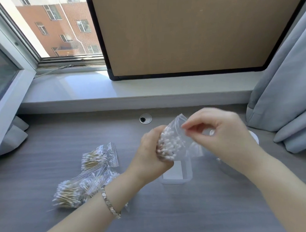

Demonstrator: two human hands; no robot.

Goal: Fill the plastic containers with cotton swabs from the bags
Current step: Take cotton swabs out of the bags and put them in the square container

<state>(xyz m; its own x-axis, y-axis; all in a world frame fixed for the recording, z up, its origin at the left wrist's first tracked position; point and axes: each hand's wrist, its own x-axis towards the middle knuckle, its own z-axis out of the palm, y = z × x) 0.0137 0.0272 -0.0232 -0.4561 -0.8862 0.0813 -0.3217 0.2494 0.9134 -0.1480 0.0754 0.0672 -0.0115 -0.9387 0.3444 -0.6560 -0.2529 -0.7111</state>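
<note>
My left hand (151, 153) grips a clear bag of cotton swabs (170, 142) upright, white tips facing me. My right hand (219, 135) pinches the bag's open top edge. Directly below the bag stands a clear plastic container (177, 174) with a white label, partly hidden by my left hand. Another clear container (224, 166) lies behind my right forearm, mostly hidden. Several full bags of cotton swabs (93, 159) lie on the grey table to the left, with more bags of swabs (71, 194) nearer me.
A white round lid (254, 136) peeks out behind my right hand. A cable hole (145, 118) sits in the table near the windowsill (115, 90). A brown board (186, 35) leans on the sill. Grey curtains (284, 94) hang at right.
</note>
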